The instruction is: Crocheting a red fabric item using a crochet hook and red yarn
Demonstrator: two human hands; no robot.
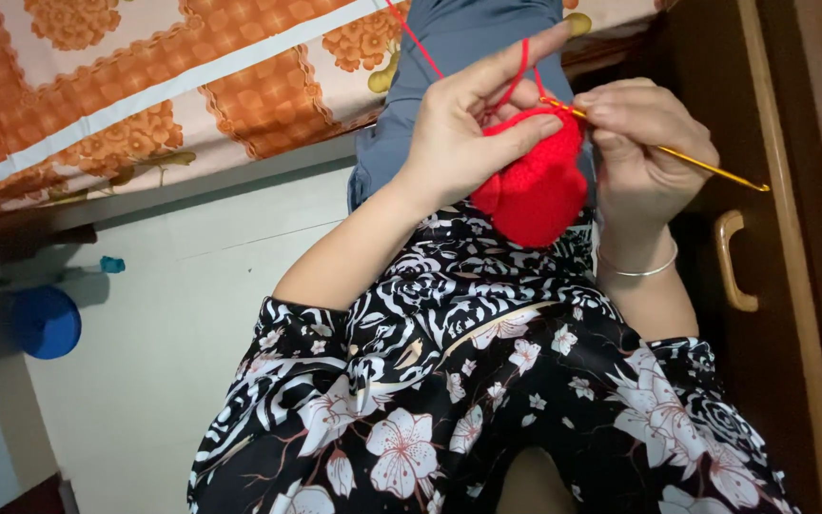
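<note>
The left hand (468, 124) pinches the red crocheted piece (535, 186), forefinger raised to tension the yarn (420, 43) (taut), while the right hand (644, 143) grips the golden hook (706, 167) beside it.

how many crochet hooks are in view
1. The gold crochet hook is held in the right hand, its tip at the red crochet piece held by the left hand. No other is visible.

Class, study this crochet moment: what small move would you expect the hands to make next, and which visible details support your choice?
Probably the right hand catches the red yarn with the golden crochet hook and draws a loop through. The hook's tip sits at the top edge of the red crocheted piece, and the left hand holds the yarn taut over its raised forefinger.
</note>
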